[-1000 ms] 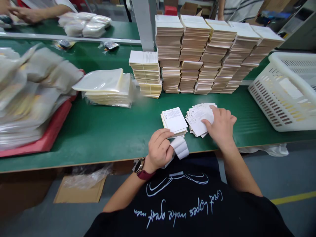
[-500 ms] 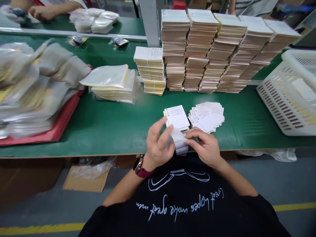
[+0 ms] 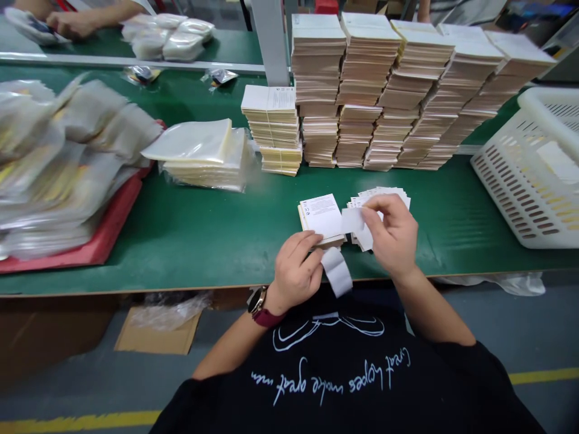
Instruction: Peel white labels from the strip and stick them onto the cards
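My right hand [image 3: 394, 234] pinches a small blank white sticker [image 3: 351, 220] between thumb and fingertips, above the gap between two groups of printed cards. My left hand [image 3: 298, 264] is closed on a curled strip of white label backing [image 3: 337, 272], which hangs over the table's front edge. The left fingertips are at the near edge of a squared stack of white printed cards [image 3: 320, 212]. A fanned pile of similar cards [image 3: 400, 194] lies to the right, partly hidden behind my right hand and the sticker.
Tall stacks of cards [image 3: 319, 72] line the back, with a banded bundle [image 3: 270, 123] beside them. Clear plastic bags [image 3: 194, 144] lie left of centre; filled bags [image 3: 63, 175] sit on red material. A white basket [image 3: 520, 181] stands right. Across the table is another person's hand [image 3: 75, 24].
My right hand has moved up and to the right with the sticker, away from the strip. My left hand has lowered slightly, its fingers closing on the strip near the card stack.
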The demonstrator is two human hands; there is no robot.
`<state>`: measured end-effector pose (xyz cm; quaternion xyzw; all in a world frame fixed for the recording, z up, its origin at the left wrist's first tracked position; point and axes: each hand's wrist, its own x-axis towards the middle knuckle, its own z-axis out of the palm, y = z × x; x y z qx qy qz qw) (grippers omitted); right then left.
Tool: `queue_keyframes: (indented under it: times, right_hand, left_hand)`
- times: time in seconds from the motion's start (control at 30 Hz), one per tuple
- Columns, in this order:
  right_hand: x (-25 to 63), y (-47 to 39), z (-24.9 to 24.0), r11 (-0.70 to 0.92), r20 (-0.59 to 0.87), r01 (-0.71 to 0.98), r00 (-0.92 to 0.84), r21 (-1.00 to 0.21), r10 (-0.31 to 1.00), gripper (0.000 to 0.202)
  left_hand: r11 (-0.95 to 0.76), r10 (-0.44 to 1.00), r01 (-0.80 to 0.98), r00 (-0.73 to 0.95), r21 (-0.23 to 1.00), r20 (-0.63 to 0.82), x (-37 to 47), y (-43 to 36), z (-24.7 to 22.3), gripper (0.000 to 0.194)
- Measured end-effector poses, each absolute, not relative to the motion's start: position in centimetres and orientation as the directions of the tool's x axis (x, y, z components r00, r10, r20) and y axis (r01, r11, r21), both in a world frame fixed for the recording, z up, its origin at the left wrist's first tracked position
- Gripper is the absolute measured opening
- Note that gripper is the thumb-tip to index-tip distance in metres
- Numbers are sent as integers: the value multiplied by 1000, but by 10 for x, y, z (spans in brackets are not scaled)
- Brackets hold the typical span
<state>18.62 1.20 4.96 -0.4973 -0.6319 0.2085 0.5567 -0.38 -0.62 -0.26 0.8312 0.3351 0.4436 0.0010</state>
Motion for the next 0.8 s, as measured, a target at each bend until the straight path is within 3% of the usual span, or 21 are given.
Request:
queue_keyframes:
  times: [0.2,0.4,0.47,0.53,0.6,0.63,0.7,0.8]
  right_hand:
    - [173,50,37,129,119,385,-50,-914,992,6]
    - [169,52,26,126,97,461,-86,-879,992,7]
    - [165,49,29,189,157,609,-106,-770,982,9]
    - [161,45,34,248,228,788,-140,-563,964,10]
    - [159,43,38,236,264,892,-138,-386,955,15]
    - [159,44,40,204,261,910,-111,-361,959,23]
    - [163,47,42,110,178,896,-35,-430,983,37]
    - [172,55,41,-27,-30,776,10,-630,1000,29]
  left_hand:
    - [-774,549,563,369,290,750,-4,-5,-5,23]
    - [-767,546,584,372,268,751,-4,-6,-6,23]
    - [-774,547,576,397,265,737,-4,-5,-7,23]
    - [-783,543,566,420,258,728,-3,-5,-8,22]
    - [-787,539,562,428,253,725,-3,-5,-9,22]
    - [-786,540,563,426,254,725,-3,-6,-10,22]
    - [-784,544,565,425,257,723,-4,-6,-10,22]
    - [-789,539,561,437,251,720,-4,-6,-9,21]
